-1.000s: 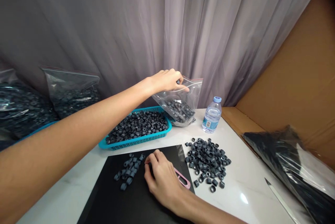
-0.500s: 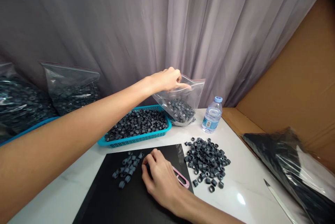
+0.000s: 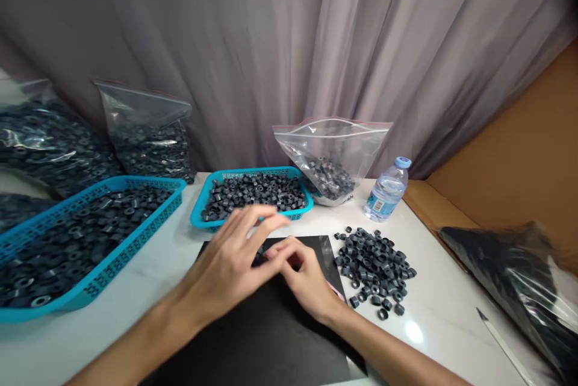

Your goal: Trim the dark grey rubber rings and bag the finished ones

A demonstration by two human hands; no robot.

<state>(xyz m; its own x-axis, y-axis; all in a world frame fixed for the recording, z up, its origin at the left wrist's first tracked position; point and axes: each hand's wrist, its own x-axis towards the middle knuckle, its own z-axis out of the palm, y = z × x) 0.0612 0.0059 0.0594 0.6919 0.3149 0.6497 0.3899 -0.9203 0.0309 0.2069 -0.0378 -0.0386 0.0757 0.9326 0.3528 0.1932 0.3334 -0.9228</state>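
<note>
- The black mat (image 3: 271, 338) lies on the white table (image 3: 442, 314) straight in front of the person, and both hands are over its far half.
- A few small dark rings (image 3: 259, 253) show on the mat in the gap between the hands. The hands hide the rest.
- The left hand (image 3: 232, 259) reaches in from the lower left, palm down. Its fingers are spread and loose, gripping nothing, and it is blurred.
- The right hand (image 3: 309, 277) comes in from the lower right with its fingers curled down to the mat, close to the left fingertips. It cannot be told whether it pinches a ring.
- A sliver of a pink tool (image 3: 338, 291) shows just beside the right wrist.
- A loose pile of rings (image 3: 374, 262) lies on the table right of the mat.
- Beyond the mat is a small teal basket (image 3: 198, 214) full of rings, with a larger teal basket (image 3: 117, 253) to the left.
- An open zip bag (image 3: 334, 139) stands behind the small basket, part filled, and a water bottle (image 3: 385, 193) is beside it.
- Filled clear bags (image 3: 149, 133) lean against the grey curtain (image 3: 271, 43) at the left.
- A dark plastic bag (image 3: 510, 265) and a pale blade (image 3: 501, 341) lie at the right, by the cardboard (image 3: 510, 157).
</note>
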